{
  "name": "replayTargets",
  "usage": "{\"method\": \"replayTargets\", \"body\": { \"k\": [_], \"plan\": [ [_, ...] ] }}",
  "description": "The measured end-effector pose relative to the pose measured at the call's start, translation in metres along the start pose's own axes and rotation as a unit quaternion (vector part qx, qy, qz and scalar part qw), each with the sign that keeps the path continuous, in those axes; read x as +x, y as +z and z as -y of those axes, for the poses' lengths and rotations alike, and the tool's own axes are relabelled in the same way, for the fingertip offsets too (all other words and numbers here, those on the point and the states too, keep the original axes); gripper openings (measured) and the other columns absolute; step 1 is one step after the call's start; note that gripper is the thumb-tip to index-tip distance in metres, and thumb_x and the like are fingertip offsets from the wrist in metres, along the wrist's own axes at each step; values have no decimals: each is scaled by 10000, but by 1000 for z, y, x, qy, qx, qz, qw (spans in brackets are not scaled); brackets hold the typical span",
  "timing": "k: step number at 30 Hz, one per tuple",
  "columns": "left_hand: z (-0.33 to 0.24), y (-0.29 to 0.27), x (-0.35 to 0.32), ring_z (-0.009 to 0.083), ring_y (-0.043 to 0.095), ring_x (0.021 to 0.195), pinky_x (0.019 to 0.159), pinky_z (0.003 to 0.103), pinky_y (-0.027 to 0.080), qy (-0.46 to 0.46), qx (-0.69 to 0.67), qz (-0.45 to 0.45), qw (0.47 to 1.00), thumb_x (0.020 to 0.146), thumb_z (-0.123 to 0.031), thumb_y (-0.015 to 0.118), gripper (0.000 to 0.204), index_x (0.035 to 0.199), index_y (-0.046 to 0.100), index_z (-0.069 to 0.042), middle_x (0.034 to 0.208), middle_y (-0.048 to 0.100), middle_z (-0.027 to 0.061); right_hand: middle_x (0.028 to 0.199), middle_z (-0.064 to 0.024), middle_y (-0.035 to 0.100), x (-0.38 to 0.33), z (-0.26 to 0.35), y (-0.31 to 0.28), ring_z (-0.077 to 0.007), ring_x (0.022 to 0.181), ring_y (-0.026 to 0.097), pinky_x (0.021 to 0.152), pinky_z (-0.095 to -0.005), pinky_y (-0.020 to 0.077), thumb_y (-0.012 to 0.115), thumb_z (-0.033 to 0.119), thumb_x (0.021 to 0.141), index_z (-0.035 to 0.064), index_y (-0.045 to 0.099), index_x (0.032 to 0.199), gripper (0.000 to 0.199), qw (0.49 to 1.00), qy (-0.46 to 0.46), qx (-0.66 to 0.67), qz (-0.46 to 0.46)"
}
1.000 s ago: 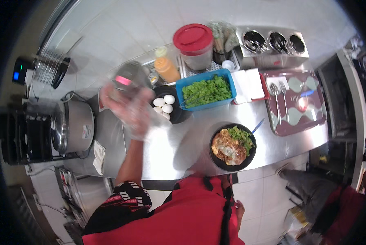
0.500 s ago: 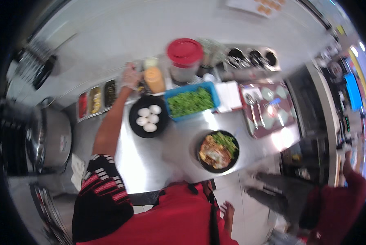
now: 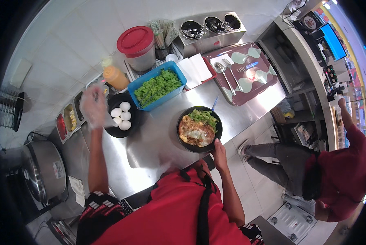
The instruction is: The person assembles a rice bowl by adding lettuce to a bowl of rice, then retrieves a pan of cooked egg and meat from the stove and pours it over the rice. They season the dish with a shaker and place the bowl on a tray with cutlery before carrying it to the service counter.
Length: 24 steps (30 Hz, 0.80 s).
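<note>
My left hand [image 3: 94,107], in a clear plastic glove, is raised beside a black dish [image 3: 124,100] of several white eggs [image 3: 126,116]. Motion smears its fingers, so whether it holds anything does not show. My bare right hand [image 3: 219,154] grips the near right side of a black bowl [image 3: 194,149] at the counter's front. In the bowl lie chopped lettuce [image 3: 204,117] and browned food [image 3: 194,132] with a pale topping. Close to my left hand are metal bins with red and yellow toppings [image 3: 70,119] and a squeeze bottle of orange sauce [image 3: 115,77].
Behind the bowl stand a blue tub [image 3: 181,72] of lettuce, a red-lidded container [image 3: 136,41], white napkins [image 3: 200,67] and a metal cutlery holder [image 3: 211,40]. A patterned tray [image 3: 252,83] bears a spoon and fork. A large pot-shaped cooker [image 3: 48,169] sits left; another person [image 3: 340,175] stands right.
My left hand has drawn back from beside the sauce bottle toward the egg dish. My right hand has come up from below the counter and taken hold of the bowl. The view has turned.
</note>
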<state>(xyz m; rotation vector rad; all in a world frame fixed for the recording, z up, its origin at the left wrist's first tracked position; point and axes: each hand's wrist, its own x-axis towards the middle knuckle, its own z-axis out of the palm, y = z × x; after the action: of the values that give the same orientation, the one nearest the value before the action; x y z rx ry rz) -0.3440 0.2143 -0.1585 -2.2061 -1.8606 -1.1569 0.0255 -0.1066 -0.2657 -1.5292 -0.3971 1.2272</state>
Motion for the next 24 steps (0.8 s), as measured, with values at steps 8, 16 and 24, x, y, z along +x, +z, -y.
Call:
{"method": "replayTargets", "body": {
  "k": [8,16,24],
  "plan": [
    [-147,1,-173,161,638,848,805,314,527,-209,-266,460,821,956,-164,638,156,1029,671,-31,957,682,51,1158,-125,667,-2,7,3,-188,1030,648,889,-332,539,404,373,1084,-61,576,1243,494,998,-31,43,-23],
    [-183,31,-186,104,620,848,774,274,536,-237,-472,462,713,1023,-167,530,183,1052,652,-34,1012,674,50,1162,-145,674,26,118,-67,-220,1023,676,893,-390,559,421,383,1070,-67,582,1227,503,997,-39,44,-43],
    [-264,118,-130,92,616,801,730,257,535,-280,-469,405,733,1024,-236,563,248,1102,666,-24,947,681,53,1154,-182,646,194,216,-172,-260,983,679,846,-397,589,368,316,1088,-111,538,1218,478,995,-94,38,-16]
  ]
}}
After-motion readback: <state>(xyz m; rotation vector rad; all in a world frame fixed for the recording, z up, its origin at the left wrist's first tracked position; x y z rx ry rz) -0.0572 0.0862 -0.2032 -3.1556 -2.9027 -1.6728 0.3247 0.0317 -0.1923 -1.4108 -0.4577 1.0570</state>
